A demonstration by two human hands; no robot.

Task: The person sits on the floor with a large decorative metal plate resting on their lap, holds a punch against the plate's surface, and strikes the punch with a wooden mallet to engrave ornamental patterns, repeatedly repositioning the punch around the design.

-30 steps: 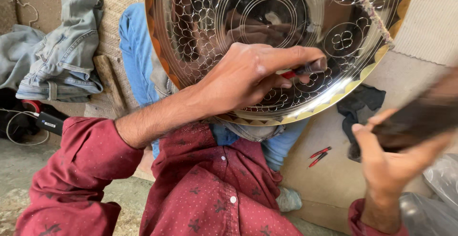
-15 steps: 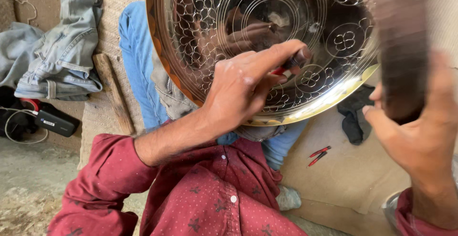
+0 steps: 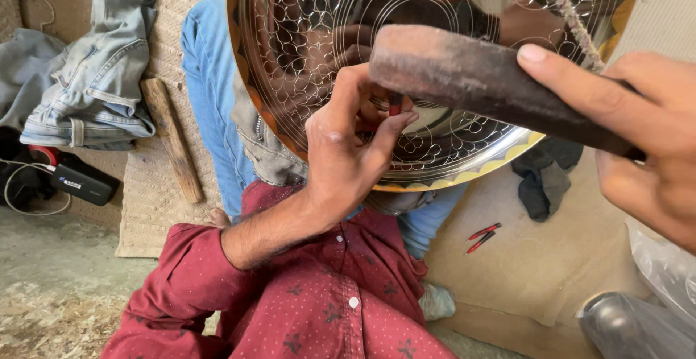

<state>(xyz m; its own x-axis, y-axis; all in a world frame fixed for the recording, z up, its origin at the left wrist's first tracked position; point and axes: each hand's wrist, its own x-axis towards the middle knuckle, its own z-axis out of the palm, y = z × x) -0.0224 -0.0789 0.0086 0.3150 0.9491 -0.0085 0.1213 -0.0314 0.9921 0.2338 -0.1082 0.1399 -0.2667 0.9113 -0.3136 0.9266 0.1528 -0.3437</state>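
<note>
A woven floor mat [image 3: 156,207] lies at far left with crumpled denim [image 3: 87,83] and a wooden stick [image 3: 172,140]. The left hand [image 3: 348,156] pinches a small red-tipped tool [image 3: 395,103], fingers clenched, against the engraved shiny metal tray [image 3: 304,47]. Right of those fingers, the right hand [image 3: 638,134] grips a dark wooden mallet [image 3: 478,83] poised above the tool. Judged best: tool steady, light square taps.
</note>
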